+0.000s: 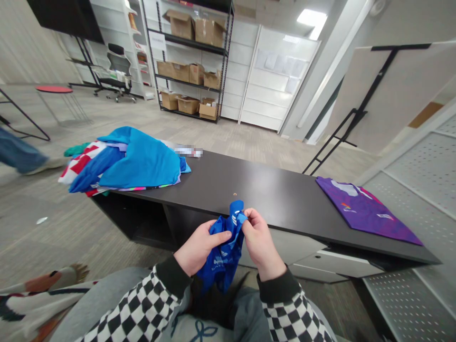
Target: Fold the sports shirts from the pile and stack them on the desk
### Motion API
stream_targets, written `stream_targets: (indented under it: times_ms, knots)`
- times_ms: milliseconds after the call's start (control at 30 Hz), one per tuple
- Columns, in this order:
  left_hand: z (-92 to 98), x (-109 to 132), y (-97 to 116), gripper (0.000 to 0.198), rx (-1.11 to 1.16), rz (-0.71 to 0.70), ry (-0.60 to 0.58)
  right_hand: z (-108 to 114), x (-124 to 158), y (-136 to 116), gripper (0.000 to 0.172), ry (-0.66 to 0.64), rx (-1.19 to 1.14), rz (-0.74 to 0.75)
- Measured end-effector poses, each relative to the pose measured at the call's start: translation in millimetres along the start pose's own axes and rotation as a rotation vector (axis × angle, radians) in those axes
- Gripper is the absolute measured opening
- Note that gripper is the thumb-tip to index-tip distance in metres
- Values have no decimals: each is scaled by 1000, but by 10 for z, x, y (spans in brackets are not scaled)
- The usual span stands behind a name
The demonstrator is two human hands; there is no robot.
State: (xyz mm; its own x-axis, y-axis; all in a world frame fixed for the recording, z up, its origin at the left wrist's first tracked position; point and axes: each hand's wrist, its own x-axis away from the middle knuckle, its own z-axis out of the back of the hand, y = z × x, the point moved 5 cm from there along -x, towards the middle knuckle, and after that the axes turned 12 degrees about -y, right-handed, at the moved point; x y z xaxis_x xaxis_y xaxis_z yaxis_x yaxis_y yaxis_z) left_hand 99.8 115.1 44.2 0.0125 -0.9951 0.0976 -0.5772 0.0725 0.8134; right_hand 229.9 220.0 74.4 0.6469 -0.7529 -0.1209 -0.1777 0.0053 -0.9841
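Observation:
A crumpled blue garment [223, 261] with white printing hangs between my hands, in front of the dark cabinet's near edge. My left hand [201, 244] grips it from the left, thumb laid across the bunched cloth. On the other side my right hand [259, 237] pinches the upper edge between thumb and fingers. One bit of the cloth sticks up above both hands. Its lower part drops toward my lap, and the folds hide its full shape.
A heap of clothes [142, 159] lies at the left end of the black cabinet top [221, 171]. A folded purple jersey [366, 209] rests at the right end. Beyond stand a shelf with cardboard boxes [180, 71] and a whiteboard on a stand [395, 95]. A person's leg [21, 152] shows at left.

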Motion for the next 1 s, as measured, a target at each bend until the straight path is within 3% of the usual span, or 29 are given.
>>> stream_targets:
  times_ms: [200,367,500,733,867,1000]
  knots:
    - [64,-28,48,37,-190,-76,120,-69,26,47,45,-42,-133,-46]
    - [84,-27,55,44,-164,-18,125,-4,17,74,41,51,-222,-18]
    - [60,-42,31,33,-85,-8,76,55,15,83,41,184,-347,-4]
    - [171,-76,54,49,-6,-97,194,215,0,-5,46,323,-432,13]
    - [270,-50,247,55,-226,-160,184,471,-31,-136,40,336,-443,49]
    - [356,-19,338,60,-571,-116,75,738,-50,-273,33,218,-535,-36]
